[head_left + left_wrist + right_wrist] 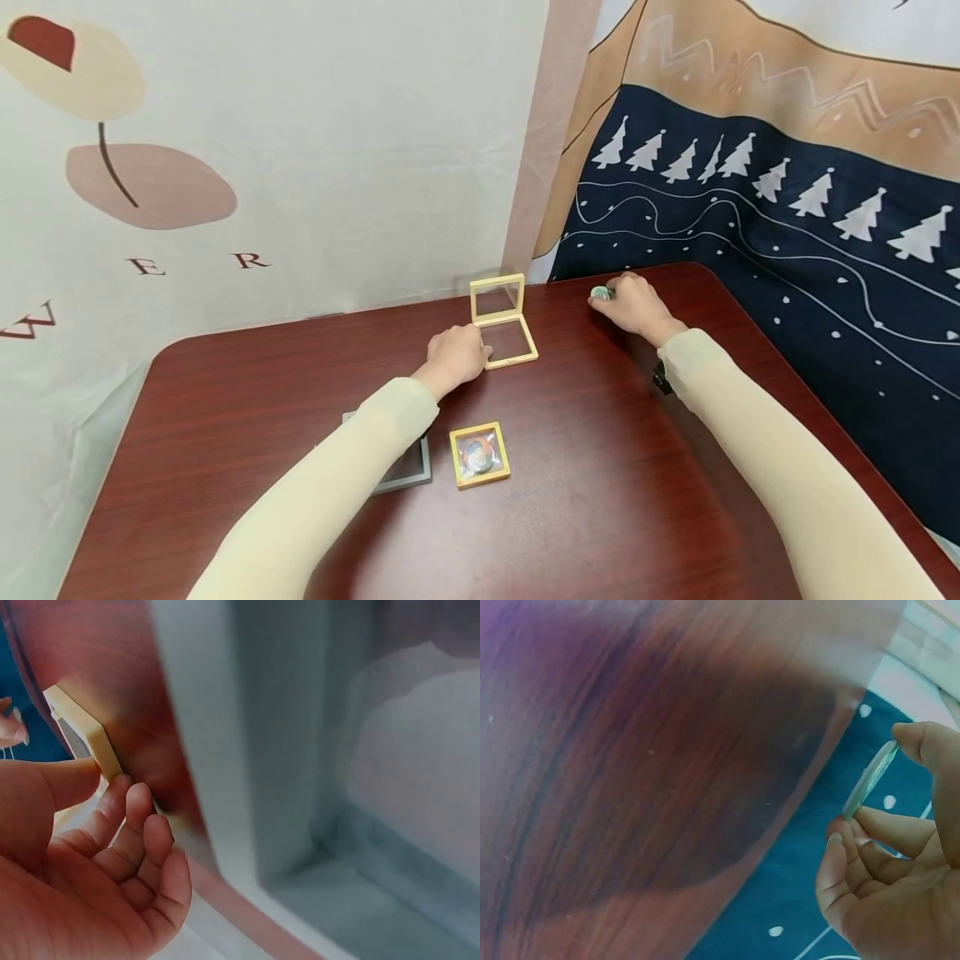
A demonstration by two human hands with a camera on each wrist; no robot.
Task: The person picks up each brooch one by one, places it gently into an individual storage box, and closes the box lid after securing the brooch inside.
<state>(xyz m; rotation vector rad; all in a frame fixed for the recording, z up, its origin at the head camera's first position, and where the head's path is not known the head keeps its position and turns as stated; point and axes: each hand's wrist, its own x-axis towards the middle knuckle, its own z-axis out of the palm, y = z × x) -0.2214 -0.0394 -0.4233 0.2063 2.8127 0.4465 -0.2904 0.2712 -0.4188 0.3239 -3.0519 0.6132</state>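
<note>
A pale yellow hinged display frame (512, 361) lies unfolded near the table's far edge, its lid (497, 280) standing up and clear film in both halves. My left hand (456, 354) pinches its left edge between thumb and forefinger, while the other fingers curl loosely in the left wrist view. Further right, by the far right corner, my right hand (633, 302) holds a round, thin green-and-white disc (870, 780) by its rim, thumb on one side and fingertips opposite. In the right wrist view the disc appears nearly edge-on.
Nearer me lies a smaller yellow frame (480, 482) with a colourful round disc (478, 455) behind its film. A grey frame (408, 481) is partly covered by my left forearm. Printed cloth (360, 167) hangs behind the dark red wooden table (600, 483).
</note>
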